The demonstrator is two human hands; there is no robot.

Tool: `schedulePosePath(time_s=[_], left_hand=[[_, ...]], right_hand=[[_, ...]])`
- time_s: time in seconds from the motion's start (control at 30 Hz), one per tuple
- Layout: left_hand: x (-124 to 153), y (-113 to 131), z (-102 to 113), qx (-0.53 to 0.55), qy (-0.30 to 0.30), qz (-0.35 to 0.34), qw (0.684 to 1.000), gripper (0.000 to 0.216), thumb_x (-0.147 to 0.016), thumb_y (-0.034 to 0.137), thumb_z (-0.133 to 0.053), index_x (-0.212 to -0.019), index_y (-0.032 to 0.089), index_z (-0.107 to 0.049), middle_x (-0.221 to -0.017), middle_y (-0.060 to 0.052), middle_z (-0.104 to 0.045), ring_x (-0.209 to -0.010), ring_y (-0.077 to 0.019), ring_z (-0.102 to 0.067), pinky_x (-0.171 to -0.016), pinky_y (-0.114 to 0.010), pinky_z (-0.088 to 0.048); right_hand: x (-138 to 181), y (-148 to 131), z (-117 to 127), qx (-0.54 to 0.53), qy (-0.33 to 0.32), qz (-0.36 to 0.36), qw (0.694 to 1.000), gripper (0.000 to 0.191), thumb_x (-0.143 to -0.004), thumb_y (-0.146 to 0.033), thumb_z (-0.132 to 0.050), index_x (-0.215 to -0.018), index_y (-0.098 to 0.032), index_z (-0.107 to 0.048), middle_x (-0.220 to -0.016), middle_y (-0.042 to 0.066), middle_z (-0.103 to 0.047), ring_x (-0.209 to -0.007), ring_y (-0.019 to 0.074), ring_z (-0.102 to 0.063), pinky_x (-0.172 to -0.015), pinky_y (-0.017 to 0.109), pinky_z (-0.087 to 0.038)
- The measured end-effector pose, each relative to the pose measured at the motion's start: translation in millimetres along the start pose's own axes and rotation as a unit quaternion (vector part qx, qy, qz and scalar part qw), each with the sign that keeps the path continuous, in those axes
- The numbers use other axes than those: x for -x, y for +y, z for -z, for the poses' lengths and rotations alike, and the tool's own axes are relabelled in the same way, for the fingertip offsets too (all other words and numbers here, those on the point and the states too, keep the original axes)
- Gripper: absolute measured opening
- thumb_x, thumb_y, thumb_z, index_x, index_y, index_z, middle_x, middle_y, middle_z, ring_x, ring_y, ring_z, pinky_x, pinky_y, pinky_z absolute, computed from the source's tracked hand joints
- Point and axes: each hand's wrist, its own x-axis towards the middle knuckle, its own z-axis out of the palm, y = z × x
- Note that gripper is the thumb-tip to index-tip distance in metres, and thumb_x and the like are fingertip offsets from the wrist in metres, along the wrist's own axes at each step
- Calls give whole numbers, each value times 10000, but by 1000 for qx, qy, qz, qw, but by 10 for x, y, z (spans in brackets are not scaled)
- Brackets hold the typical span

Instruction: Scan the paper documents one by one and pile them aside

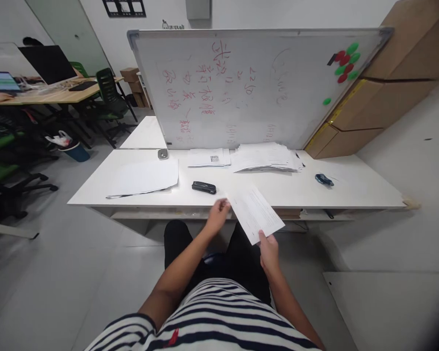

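I've got the right hand [269,251] pinching the near edge of the printed sheet [256,212], thumb on top, other fingers hidden below; the left hand [218,215] curls at its left side, and I can't tell whether it grips. The sheet, its print too small to read, overhangs the table's front edge [314,205], with room rightward to the blue tool [324,180].
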Motion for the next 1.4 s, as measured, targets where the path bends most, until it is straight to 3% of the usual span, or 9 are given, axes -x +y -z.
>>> schedulePosePath(time_s=[0.13, 0.27, 0.37, 0.57, 0.83, 1.07, 1.17, 1.3, 1.4], left_hand=[[-587, 189, 588, -304, 7, -159, 939, 484, -827, 255, -557, -1300, 203, -469, -1328, -133, -513, -1299, -276, -393, -1087, -458, -277], [-963, 221, 977, -481, -80, -143, 861, 406, -796, 232, -596, -1199, 199, -550, -1310, -132, -538, -1340, -316, -356, -1098, -486, -237], [-996, 188, 1070, -492, -124, -138, 851, 314, -811, 276, -592, -1122, 237, -589, -1222, -87, -606, -1305, -288, -422, -1073, -437, -300], [-882, 187, 1092, -432, -144, -139, 879, 389, -798, 307, -612, -1184, 278, -565, -1318, -38, -570, -1356, -279, -370, -1055, -410, -337], [-875, 216, 1065, -422, -162, -123, 884, 377, -791, 323, -597, -1162, 270, -555, -1331, -26, -562, -1389, -261, -317, -1158, -473, -127], [-811, 334, 1061, -407, -190, -82, 890, 409, -724, 305, -656, -1121, 252, -571, -1329, -59, -549, -1397, -303, -282, -1148, -504, -119], [-805, 480, 1023, -339, -198, -60, 918, 418, -755, 374, -630, -1151, 277, -539, -1440, -48, -436, -1352, -299, -356, -1122, -508, -202], [-964, 584, 766, -263, -101, -91, 955, 297, -887, 425, -442, -1100, 248, -549, -1378, -71, -497, -1248, -256, -467, -1023, -435, -367], [-1113, 468, 492, -341, 11, -107, 934, 277, -899, 387, -430, -1030, 195, -580, -1208, -121, -599, -1220, -291, -468, -1063, -504, -289]], right_hand=[[36, 24, 204, -7, 8, -9, 1000, 474, -707, -418, -691, -1105, -165, -645, -1153, 92, -681, -1044, 259, -644, -928, 423, -503], [78, 3, 211, -15, -5, -18, 1000, 453, -689, -410, -712, -1067, -164, -664, -1119, 88, -697, -1018, 269, -658, -927, 440, -504], [60, -22, 125, -16, -24, -11, 1000, 438, -688, -410, -718, -1046, -162, -675, -1102, 87, -704, -1024, 275, -657, -949, 458, -488], [14, -145, -91, 39, -81, 1, 996, 392, -669, -406, -736, -983, -173, -709, -1060, 87, -718, -1023, 304, -654, -964, 504, -463], [-38, -67, -273, 40, -132, -22, 990, 393, -669, -390, -740, -994, -171, -706, -1084, 86, -710, -1045, 294, -647, -962, 481, -471], [-92, 56, -440, 4, -139, -18, 990, 417, -712, -423, -709, -1042, -170, -689, -1124, 81, -696, -1081, 288, -631, -1001, 498, -442], [-75, 41, -456, 13, -124, -4, 992, 431, -728, -439, -697, -1067, -173, -679, -1156, 82, -682, -1090, 281, -625, -1002, 486, -443], [-34, 11, -423, 19, -128, 13, 992, 450, -751, -467, -678, -1091, -172, -664, -1141, 87, -688, -1077, 284, -629, -1005, 499, -431], [-13, 2, -400, 16, -130, 9, 991, 460, -743, -485, -686, -1078, -171, -665, -1114, 89, -698, -1033, 276, -648, -981, 486, -454]])
